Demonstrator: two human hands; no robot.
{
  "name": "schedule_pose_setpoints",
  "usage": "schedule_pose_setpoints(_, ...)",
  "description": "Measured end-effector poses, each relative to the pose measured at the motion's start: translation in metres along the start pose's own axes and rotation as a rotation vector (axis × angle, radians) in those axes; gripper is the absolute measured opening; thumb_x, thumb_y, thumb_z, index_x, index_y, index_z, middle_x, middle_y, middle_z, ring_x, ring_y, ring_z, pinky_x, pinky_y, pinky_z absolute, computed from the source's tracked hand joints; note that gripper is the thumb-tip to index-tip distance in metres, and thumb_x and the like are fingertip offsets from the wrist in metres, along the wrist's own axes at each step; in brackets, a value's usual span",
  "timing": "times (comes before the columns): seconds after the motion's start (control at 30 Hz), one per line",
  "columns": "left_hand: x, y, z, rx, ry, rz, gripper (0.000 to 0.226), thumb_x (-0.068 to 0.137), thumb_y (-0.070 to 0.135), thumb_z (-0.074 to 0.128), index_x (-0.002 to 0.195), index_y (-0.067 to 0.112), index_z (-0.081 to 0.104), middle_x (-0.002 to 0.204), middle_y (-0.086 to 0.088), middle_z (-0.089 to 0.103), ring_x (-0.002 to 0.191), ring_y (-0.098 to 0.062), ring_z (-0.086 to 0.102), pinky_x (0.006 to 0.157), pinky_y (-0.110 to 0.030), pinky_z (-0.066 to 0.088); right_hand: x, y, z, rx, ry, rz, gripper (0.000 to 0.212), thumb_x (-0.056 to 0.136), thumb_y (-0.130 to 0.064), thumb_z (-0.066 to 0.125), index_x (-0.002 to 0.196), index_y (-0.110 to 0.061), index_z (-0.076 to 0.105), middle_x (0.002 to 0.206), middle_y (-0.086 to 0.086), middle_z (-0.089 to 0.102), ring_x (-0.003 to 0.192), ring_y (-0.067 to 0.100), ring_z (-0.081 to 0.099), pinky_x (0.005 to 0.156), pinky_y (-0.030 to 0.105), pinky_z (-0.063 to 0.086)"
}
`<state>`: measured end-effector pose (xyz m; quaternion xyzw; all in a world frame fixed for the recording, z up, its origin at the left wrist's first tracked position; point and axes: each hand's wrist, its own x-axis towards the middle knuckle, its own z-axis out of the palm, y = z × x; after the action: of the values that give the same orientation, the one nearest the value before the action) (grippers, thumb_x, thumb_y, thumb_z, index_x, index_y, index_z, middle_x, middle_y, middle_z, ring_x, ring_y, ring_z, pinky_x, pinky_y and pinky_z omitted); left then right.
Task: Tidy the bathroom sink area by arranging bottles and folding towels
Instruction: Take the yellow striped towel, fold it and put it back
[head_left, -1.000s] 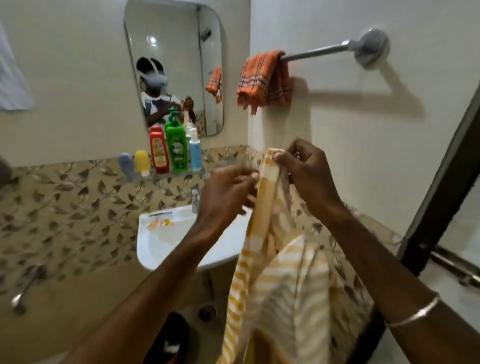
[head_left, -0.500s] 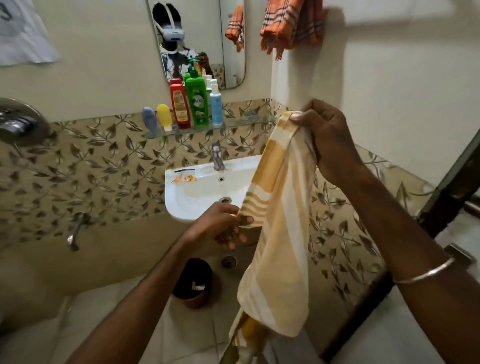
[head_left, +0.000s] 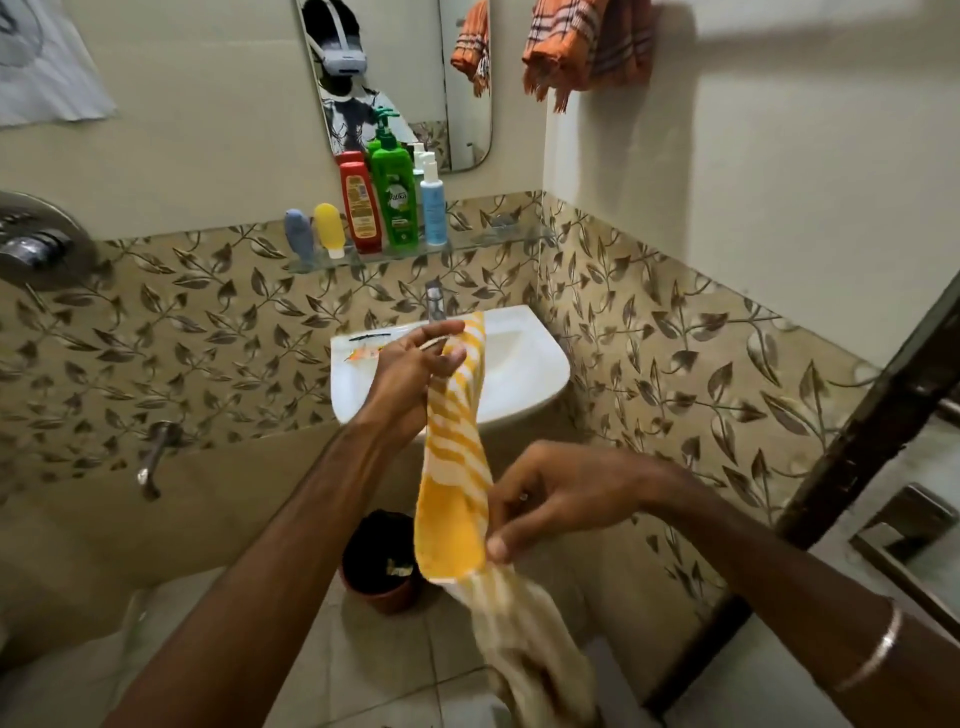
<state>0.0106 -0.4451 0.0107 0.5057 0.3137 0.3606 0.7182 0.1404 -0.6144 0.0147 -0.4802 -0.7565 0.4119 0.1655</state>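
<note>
At the center of the frame, the left hand (head_left: 415, 371) pinches the top of a yellow striped towel (head_left: 457, 467) before the sink (head_left: 519, 374). Lower, the right hand (head_left: 561, 499) grips its middle. Bottles (head_left: 397, 202) line the shelf (head_left: 467, 244) above.

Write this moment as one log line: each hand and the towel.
left hand: grips yellow towel top | right hand: pinches it lower down | towel: hanging, unfolded | bottles: on shelf

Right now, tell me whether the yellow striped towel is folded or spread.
Neither neatly: the yellow striped towel hangs bunched lengthwise, its top pinched by the left hand, the right hand gripping lower, its tail dangling loose.
</note>
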Motion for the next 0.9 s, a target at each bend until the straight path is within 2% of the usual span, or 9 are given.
schedule_pose_setpoints(0.1,-0.014,0.022,0.004,0.025,-0.140,0.110,0.035,0.088,-0.017,0.054,0.104,0.009,0.070,0.097,-0.004,0.076,0.087,-0.014,0.072,0.073,-0.025,0.061,0.007,0.019,-0.012,0.106,0.557,0.035,0.017,0.090,-0.026,0.071,0.097,-0.010,0.072,0.093,0.007,0.073,0.083,0.017,0.070,0.079,0.040,0.059)
schedule_pose_setpoints(0.17,-0.028,0.030,0.004,0.125,-0.219,0.151,0.034,0.088,-0.015,0.055,0.103,0.011,0.071,0.093,-0.006,0.074,0.084,-0.014,0.070,0.070,-0.026,0.060,0.011,0.030,-0.024,0.111,0.904,0.110,0.044,0.083,-0.034,0.078,0.120,-0.020,0.063,0.107,0.001,0.068,0.095,0.011,0.066,0.086,0.038,0.057)
schedule_pose_setpoints(0.27,-0.042,0.037,0.001,0.166,-0.303,0.188,0.033,0.088,-0.013,0.055,0.105,0.011,0.070,0.094,-0.007,0.070,0.084,-0.014,0.068,0.072,-0.027,0.058,0.025,0.041,-0.030,0.373,0.838,0.184,0.093,0.074,-0.041,0.081,0.152,-0.026,0.032,0.148,0.002,0.046,0.133,0.018,0.050,0.107,0.041,0.047)
schedule_pose_setpoints(0.33,-0.046,0.044,-0.007,0.167,-0.306,0.207,0.034,0.086,-0.012,0.056,0.107,0.012,0.070,0.100,-0.008,0.069,0.090,-0.016,0.067,0.077,-0.028,0.058,0.030,0.044,-0.031,0.458,0.797,0.138,0.076,0.080,-0.036,0.077,0.147,-0.023,0.044,0.143,0.002,0.055,0.131,0.019,0.054,0.110,0.048,0.045)
schedule_pose_setpoints(0.43,-0.049,0.052,-0.024,0.174,-0.281,0.229,0.036,0.085,-0.011,0.056,0.107,0.013,0.070,0.100,-0.005,0.071,0.092,-0.015,0.067,0.077,-0.027,0.059,0.035,0.037,-0.031,0.543,0.723,0.017,0.020,0.089,-0.026,0.070,0.107,-0.017,0.070,0.107,0.000,0.075,0.107,0.022,0.070,0.103,0.052,0.050)
schedule_pose_setpoints(0.57,-0.055,0.057,-0.039,0.133,-0.263,0.241,0.036,0.086,-0.010,0.054,0.104,0.016,0.071,0.094,-0.001,0.072,0.087,-0.013,0.070,0.073,-0.024,0.060,0.050,0.031,-0.028,0.653,0.488,0.117,0.040,0.091,-0.039,0.066,0.125,-0.018,0.061,0.118,0.000,0.073,0.111,0.021,0.069,0.089,0.038,0.055)
schedule_pose_setpoints(0.67,-0.058,0.059,-0.050,0.108,-0.255,0.278,0.037,0.087,-0.011,0.052,0.103,0.016,0.071,0.092,-0.001,0.073,0.085,-0.012,0.070,0.072,-0.024,0.059,0.059,0.030,-0.021,0.657,0.380,0.133,0.034,0.083,-0.036,0.072,0.112,-0.018,0.071,0.105,-0.002,0.074,0.099,0.016,0.069,0.085,0.033,0.054)
schedule_pose_setpoints(0.8,-0.065,0.061,-0.066,0.133,-0.210,0.260,0.034,0.081,-0.003,0.058,0.106,0.016,0.070,0.102,-0.002,0.072,0.092,-0.015,0.069,0.073,-0.026,0.060,0.062,0.021,-0.022,0.849,0.418,-0.018,0.013,0.083,-0.025,0.070,0.094,-0.018,0.070,0.089,-0.004,0.071,0.083,0.014,0.065,0.073,0.030,0.051)
schedule_pose_setpoints(0.9,-0.072,0.059,-0.069,0.306,-0.186,0.150,0.042,0.079,0.023,0.067,0.121,0.018,0.064,0.107,-0.002,0.070,0.091,-0.018,0.068,0.068,-0.028,0.058,0.062,0.011,-0.030,0.833,0.517,-0.104,0.017,0.088,-0.026,0.068,0.100,-0.015,0.069,0.090,-0.002,0.069,0.081,0.014,0.063,0.069,0.026,0.054)
